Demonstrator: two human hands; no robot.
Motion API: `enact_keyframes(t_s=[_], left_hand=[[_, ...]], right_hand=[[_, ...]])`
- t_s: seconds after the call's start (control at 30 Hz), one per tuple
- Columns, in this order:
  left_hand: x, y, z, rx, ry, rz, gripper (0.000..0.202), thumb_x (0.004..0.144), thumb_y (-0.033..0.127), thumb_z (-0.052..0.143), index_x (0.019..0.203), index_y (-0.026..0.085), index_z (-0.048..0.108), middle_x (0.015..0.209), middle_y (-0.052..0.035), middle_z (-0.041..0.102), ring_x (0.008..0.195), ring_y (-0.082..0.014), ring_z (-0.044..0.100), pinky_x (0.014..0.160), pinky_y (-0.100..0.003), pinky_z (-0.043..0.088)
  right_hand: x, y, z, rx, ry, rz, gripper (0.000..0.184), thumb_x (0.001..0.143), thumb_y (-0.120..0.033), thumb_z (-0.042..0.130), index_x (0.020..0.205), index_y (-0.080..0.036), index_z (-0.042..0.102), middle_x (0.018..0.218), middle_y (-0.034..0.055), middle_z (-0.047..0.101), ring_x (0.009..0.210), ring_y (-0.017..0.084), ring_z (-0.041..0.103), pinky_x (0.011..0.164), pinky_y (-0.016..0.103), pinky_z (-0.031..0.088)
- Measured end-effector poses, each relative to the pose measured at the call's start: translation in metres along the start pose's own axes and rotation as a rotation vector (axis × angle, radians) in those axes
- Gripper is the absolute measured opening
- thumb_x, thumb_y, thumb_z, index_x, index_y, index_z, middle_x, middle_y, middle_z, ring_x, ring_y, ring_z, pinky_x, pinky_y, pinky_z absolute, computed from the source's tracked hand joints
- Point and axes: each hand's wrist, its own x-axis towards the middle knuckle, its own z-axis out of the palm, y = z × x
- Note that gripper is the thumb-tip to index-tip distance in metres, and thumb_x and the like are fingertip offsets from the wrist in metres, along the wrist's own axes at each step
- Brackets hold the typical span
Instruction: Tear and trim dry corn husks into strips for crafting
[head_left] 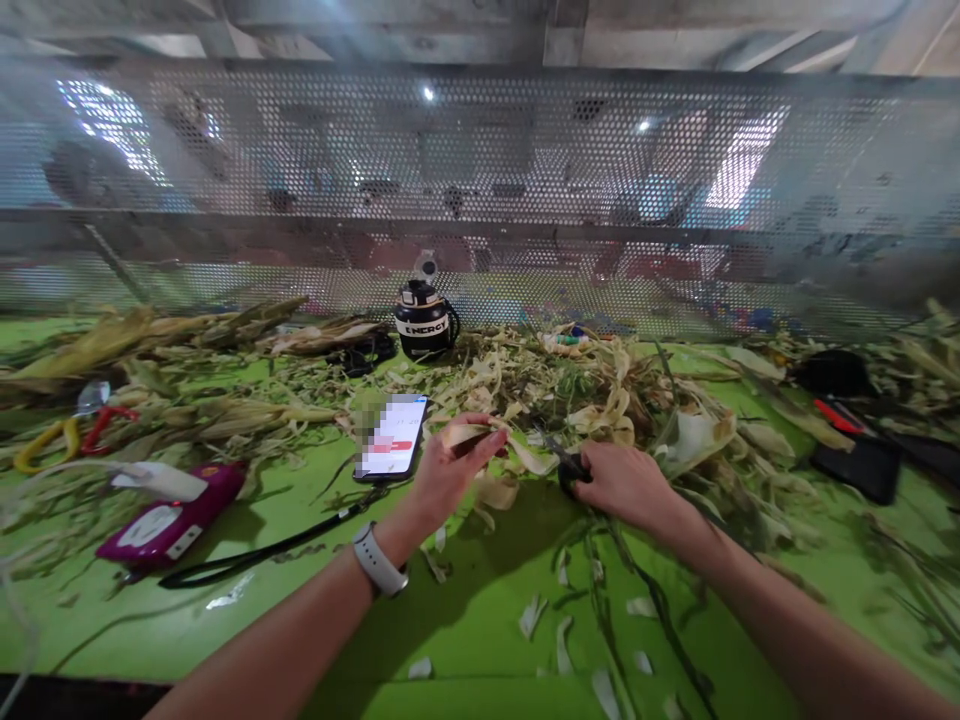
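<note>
My left hand (454, 458), with a white watch on its wrist, is closed around a strip of pale dried husk (534, 460). The strip's free end curls out to the right. Gripped in my right hand (619, 485) is a pair of dark-handled scissors (571, 466), their blades pointing up and left toward the husk. Whether the blades touch the strip I cannot tell. Behind both hands lies a heap of dried husk scraps (600, 395). Small cut pieces (531, 615) and long green stalks are scattered on the green table below.
A lit phone (397, 436) with a black strap lies left of my left hand. Further left are a purple power bank (176, 515) and yellow-handled scissors (51, 450). A black jug marked ENERGY (424, 325) stands before a perforated metal screen (480, 160). A dark phone (859, 462) lies right.
</note>
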Motion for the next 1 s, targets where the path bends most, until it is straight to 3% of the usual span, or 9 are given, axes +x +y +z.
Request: enact_keyframes(t_s=[0.13,0.2,0.33,0.43,0.57,0.67,0.8,1.0], left_hand=[[0.007,-0.006,-0.005,-0.147,-0.009,-0.126,0.027,0.064,0.038,0.074,0.074,0.013,0.067,0.061,-0.0001,0.065,0.051,-0.0063,0.054,0.047,-0.015,0.041],[0.011,-0.007,-0.008,-0.239,0.007,-0.149,0.028,0.061,0.038,0.076,0.072,0.014,0.066,0.058,0.0018,0.064,0.049,-0.0060,0.054,0.046,-0.014,0.042],[0.014,-0.005,-0.012,-0.360,0.064,-0.240,0.030,0.055,0.035,0.080,0.071,0.016,0.064,0.058,0.0031,0.065,0.047,-0.0064,0.056,0.044,-0.014,0.045],[0.014,-0.002,-0.014,-0.403,0.087,-0.325,0.026,0.058,0.031,0.079,0.073,0.016,0.065,0.062,0.0025,0.067,0.047,-0.0063,0.057,0.043,-0.014,0.047],[0.011,0.003,-0.013,-0.400,0.097,-0.379,0.017,0.065,0.025,0.075,0.070,0.016,0.063,0.056,0.0041,0.064,0.043,-0.0056,0.056,0.042,-0.013,0.046],[0.009,0.007,-0.010,-0.387,0.097,-0.358,0.016,0.066,0.025,0.075,0.068,0.017,0.061,0.051,0.0058,0.061,0.039,-0.0043,0.053,0.040,-0.012,0.044],[0.008,0.008,-0.009,-0.355,0.081,-0.368,0.017,0.066,0.028,0.074,0.068,0.017,0.061,0.050,0.0060,0.059,0.037,-0.0038,0.050,0.038,-0.013,0.041],[0.009,-0.001,-0.012,-0.370,0.030,-0.307,0.028,0.057,0.031,0.080,0.071,0.016,0.062,0.059,0.0048,0.063,0.045,-0.0047,0.054,0.041,-0.013,0.042]], right_hand=[[0.001,0.018,-0.012,0.144,-0.119,-0.071,0.015,0.065,-0.028,0.055,0.072,-0.016,0.059,0.071,0.0046,0.064,0.063,0.017,0.057,0.051,0.024,0.029],[0.000,0.031,-0.022,0.302,-0.241,-0.119,0.015,0.065,-0.027,0.055,0.074,-0.016,0.058,0.068,0.0020,0.062,0.055,0.013,0.055,0.048,0.022,0.032],[-0.002,0.059,-0.040,0.595,-0.394,-0.218,0.019,0.064,-0.027,0.062,0.078,-0.015,0.059,0.067,0.0000,0.060,0.059,0.011,0.053,0.051,0.020,0.037],[-0.001,0.069,-0.045,0.915,-0.476,-0.233,0.025,0.064,-0.029,0.066,0.081,-0.014,0.058,0.067,-0.0004,0.060,0.057,0.009,0.052,0.050,0.018,0.039],[0.001,0.058,-0.038,1.337,-0.431,-0.218,0.037,0.066,-0.045,0.067,0.081,-0.013,0.058,0.063,0.0007,0.061,0.040,0.004,0.044,0.036,0.015,0.029],[-0.003,0.037,-0.031,1.498,-0.480,-0.223,0.043,0.069,-0.054,0.062,0.077,-0.012,0.059,0.056,0.0007,0.060,0.033,0.002,0.038,0.031,0.015,0.024],[-0.007,0.017,-0.024,1.602,-0.553,-0.182,0.041,0.070,-0.054,0.061,0.075,-0.013,0.060,0.053,0.0010,0.060,0.031,0.003,0.040,0.028,0.014,0.022],[-0.005,0.008,-0.015,1.777,-0.610,-0.110,0.036,0.067,-0.049,0.066,0.073,-0.014,0.058,0.053,-0.0002,0.061,0.030,0.002,0.040,0.027,0.012,0.025]])
